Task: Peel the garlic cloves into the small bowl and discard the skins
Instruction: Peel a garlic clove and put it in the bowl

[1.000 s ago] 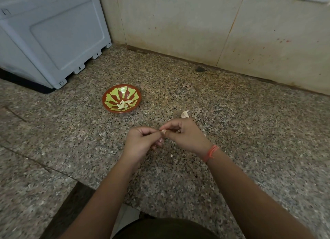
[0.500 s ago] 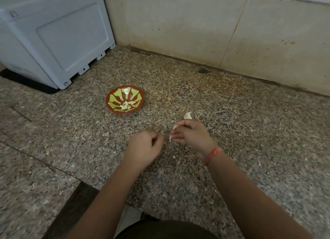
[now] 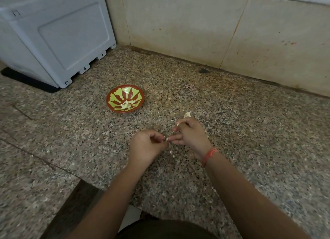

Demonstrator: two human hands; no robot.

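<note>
A small red-and-green bowl [image 3: 114, 95] sits on the granite counter with several peeled garlic cloves [image 3: 126, 104] inside. My left hand [image 3: 145, 147] is in front of it, fingers curled tight; most of what it holds is hidden. My right hand [image 3: 193, 134] is just to its right, fingertips pinching a small white garlic piece [image 3: 167, 139] that sits between the two hands. A scrap of skin [image 3: 178, 124] clings by the right index finger. One unpeeled garlic piece [image 3: 187, 114] lies on the counter just beyond my right hand.
Bits of skin [image 3: 172, 154] are scattered on the counter [image 3: 250, 131] under and around my hands. A grey appliance [image 3: 53, 33] stands at the back left. A tiled wall [image 3: 196, 24] closes the back. The counter's front edge [image 3: 85, 180] steps down at lower left.
My hands were joined on the garlic a second ago, then pulled apart. Now the fingertips are nearly touching again, slightly lower in view. The bowl has not moved.
</note>
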